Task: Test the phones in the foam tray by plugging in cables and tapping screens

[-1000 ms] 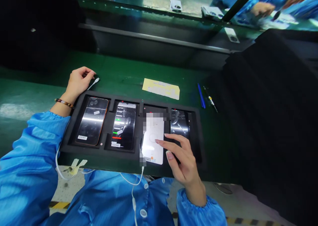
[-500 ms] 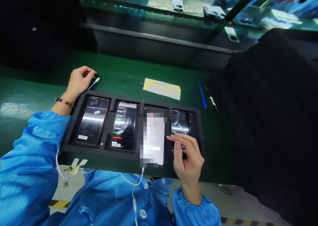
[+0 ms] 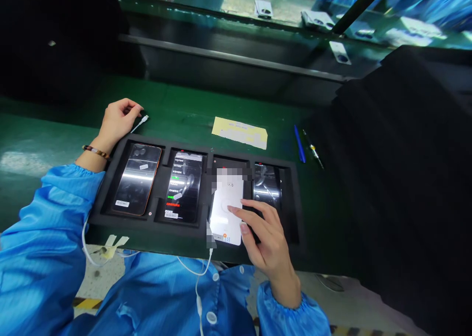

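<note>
Several phones lie in a black foam tray (image 3: 206,213). My right hand (image 3: 267,235) is over the phone with a white lit screen (image 3: 223,203), fingers spread, index fingertip at the screen. A white cable (image 3: 211,255) meets this phone's lower edge; part of the phone is blurred out. A dark phone (image 3: 267,183) lies to the right, partly covered by my right hand. Left of the white screen are a phone showing a test list (image 3: 184,186) and an orange-edged phone (image 3: 137,178). My left hand (image 3: 120,117) rests on the table, fingers curled, beside a white cable plug (image 3: 140,123).
A yellow paper slip (image 3: 239,132) lies behind the tray. To its right are a blue pen (image 3: 299,144) and another pen (image 3: 313,149). Black cloth (image 3: 413,154) hangs at the right. Beyond a dark barrier (image 3: 228,75), small white parts (image 3: 263,9) lie on another bench.
My right hand has moved left from the rightmost phone onto the white lit screen. My left hand has stayed in place. A co-worker's hand at the top right is no longer visible.
</note>
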A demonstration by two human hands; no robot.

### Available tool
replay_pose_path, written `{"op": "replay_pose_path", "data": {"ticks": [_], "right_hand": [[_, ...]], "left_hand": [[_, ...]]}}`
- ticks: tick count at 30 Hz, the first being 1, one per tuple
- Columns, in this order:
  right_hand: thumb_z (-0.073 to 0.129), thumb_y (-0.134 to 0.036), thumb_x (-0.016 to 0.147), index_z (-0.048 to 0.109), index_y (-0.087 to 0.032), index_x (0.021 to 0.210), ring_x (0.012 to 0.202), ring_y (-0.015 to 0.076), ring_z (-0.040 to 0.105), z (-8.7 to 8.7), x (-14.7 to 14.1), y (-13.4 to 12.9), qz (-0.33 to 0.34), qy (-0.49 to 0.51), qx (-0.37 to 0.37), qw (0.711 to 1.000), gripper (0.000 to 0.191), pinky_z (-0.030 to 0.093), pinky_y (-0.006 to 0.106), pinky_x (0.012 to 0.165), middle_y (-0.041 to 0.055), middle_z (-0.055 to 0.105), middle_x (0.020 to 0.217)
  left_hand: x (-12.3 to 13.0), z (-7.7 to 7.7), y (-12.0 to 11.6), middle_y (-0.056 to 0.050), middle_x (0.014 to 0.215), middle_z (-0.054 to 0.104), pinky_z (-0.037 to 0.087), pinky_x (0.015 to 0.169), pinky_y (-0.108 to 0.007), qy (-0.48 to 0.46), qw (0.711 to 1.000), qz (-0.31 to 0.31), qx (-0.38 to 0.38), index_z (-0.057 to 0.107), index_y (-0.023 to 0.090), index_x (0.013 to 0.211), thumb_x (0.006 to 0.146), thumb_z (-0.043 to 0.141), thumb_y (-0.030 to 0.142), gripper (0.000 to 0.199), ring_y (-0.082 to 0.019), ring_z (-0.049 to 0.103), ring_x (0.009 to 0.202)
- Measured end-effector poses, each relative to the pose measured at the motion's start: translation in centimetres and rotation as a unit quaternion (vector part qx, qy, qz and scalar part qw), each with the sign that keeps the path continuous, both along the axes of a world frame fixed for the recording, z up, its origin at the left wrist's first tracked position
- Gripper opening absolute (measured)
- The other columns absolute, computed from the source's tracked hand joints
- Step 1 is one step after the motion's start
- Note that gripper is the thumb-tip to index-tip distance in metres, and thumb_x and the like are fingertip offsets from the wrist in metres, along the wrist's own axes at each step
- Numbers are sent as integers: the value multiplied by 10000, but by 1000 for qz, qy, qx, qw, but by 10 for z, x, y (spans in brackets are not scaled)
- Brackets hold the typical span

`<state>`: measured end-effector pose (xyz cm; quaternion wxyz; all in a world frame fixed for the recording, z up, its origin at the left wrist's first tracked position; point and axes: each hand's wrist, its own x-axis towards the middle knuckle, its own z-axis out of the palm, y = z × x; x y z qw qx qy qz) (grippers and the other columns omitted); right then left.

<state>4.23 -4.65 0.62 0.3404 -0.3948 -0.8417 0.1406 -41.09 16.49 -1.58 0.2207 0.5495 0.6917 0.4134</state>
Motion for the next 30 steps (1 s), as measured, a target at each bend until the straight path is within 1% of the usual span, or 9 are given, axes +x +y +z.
{"op": "replay_pose_path", "data": {"ticks": [5,8,13,17,20,25,30], "right_hand": [[570,-136,1115,721,-220,1353,1227,304,707,-5,-1,0,-65,24,12,998,295,551,481,992,76,822,1205],[583,-132,1113,731,-228,1346,1224,301,712,-9,-1,0,-86,38,15,995,293,577,468,969,72,825,1186],[587,-146,1117,741,-248,1364,1226,325,722,-13,0,-2,-101,45,1,994,308,608,506,958,78,825,1197],[588,-163,1124,744,-256,1367,1206,329,734,-13,-1,-2,-107,50,5,993,304,621,511,930,83,823,1199],[587,-156,1124,737,-245,1365,1210,323,730,-12,-1,-1,-104,52,7,993,297,620,504,931,84,824,1197],[585,-151,1127,736,-234,1352,1191,310,732,-11,-1,-1,-99,52,11,994,282,618,494,939,84,822,1190],[590,-140,1120,740,-239,1351,1171,305,745,-11,-1,-1,-95,54,14,994,293,625,491,937,78,827,1181]], "left_hand": [[0,0,0,-66,903,787,507,834,-326,-3,1000,0,-4,792,149,984,986,709,260,138,-205,704,869],[1,2,-1,-47,900,781,510,845,-323,-2,1000,1,-7,787,142,997,1006,706,243,130,-196,699,877],[2,3,-2,-29,900,773,512,863,-315,-1,1000,-2,-12,789,108,1026,1037,692,210,141,-178,695,887],[1,3,-2,-28,911,779,518,870,-314,0,1000,-3,-10,797,115,1041,1035,693,232,157,-183,701,904],[1,2,-2,-39,920,788,539,886,-338,4,1000,-1,-11,796,140,1024,1013,702,264,156,-204,711,908],[-1,-2,0,-56,920,800,573,891,-385,11,1000,5,-3,786,219,960,968,711,340,143,-260,747,919],[-2,-4,1,-63,919,799,577,886,-389,6,1000,2,2,789,224,950,957,717,337,134,-270,753,921]]}}
